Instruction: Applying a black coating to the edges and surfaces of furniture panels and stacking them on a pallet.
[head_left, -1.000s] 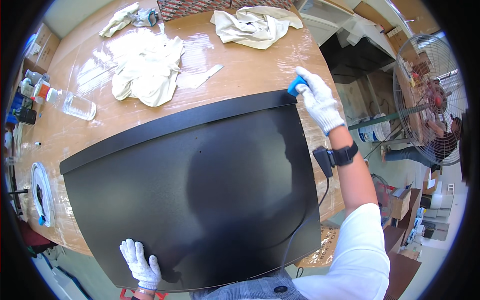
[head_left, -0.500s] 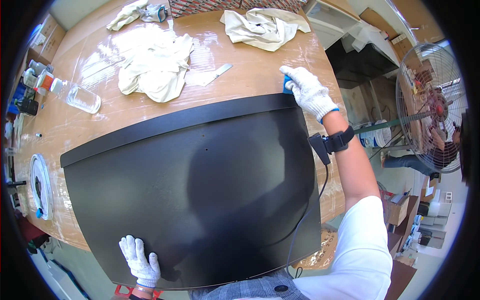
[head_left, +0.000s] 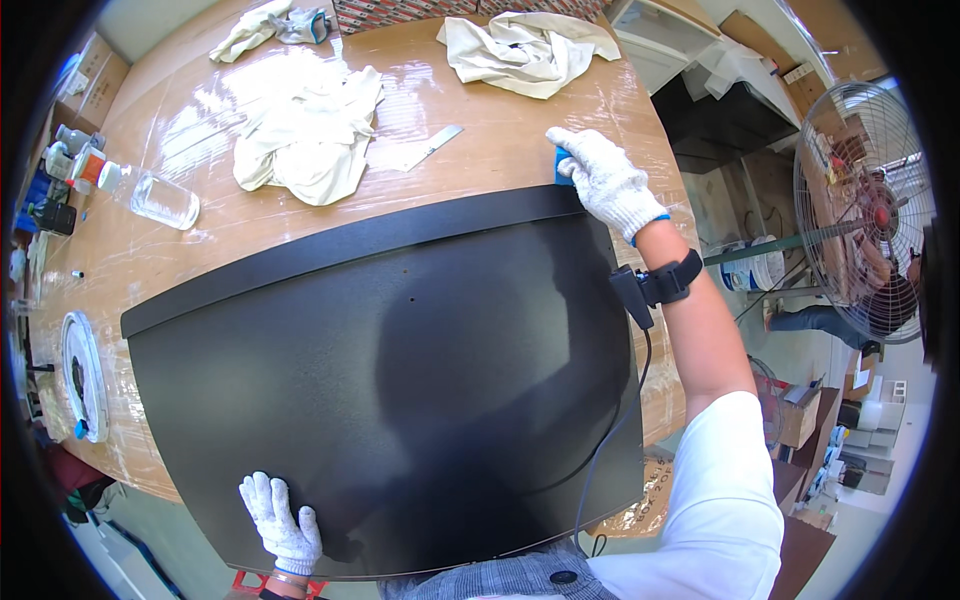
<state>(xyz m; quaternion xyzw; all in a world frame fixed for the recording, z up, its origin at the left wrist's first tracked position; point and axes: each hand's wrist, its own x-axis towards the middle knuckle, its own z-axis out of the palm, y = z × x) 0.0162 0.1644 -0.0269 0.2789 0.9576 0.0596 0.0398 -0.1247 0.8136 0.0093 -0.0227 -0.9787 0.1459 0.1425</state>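
A large black panel (head_left: 330,380) with a raised strip along its far edge lies on the table in front of me. My left hand (head_left: 280,520), in a white knit glove, rests flat with spread fingers on the panel's near left part. At the far right corner, my right hand (head_left: 605,180), gloved alike, grips a small blue block (head_left: 564,166) against the strip's far edge. Most of the block is hidden by the fingers, so its kind is unclear. A black strap with a small device (head_left: 655,288) and a cable sits on my right wrist.
Crumpled white cloths (head_left: 310,130) and another cloth (head_left: 530,50) lie beyond the panel, with a flat blade-like tool (head_left: 434,147) between. A clear bottle (head_left: 150,195) lies at the left above a round white lid (head_left: 84,375). A large fan (head_left: 862,210) stands right; a person is behind it.
My right hand has slid slightly left along the far edge with the blue block. My left hand stays in place on the panel.
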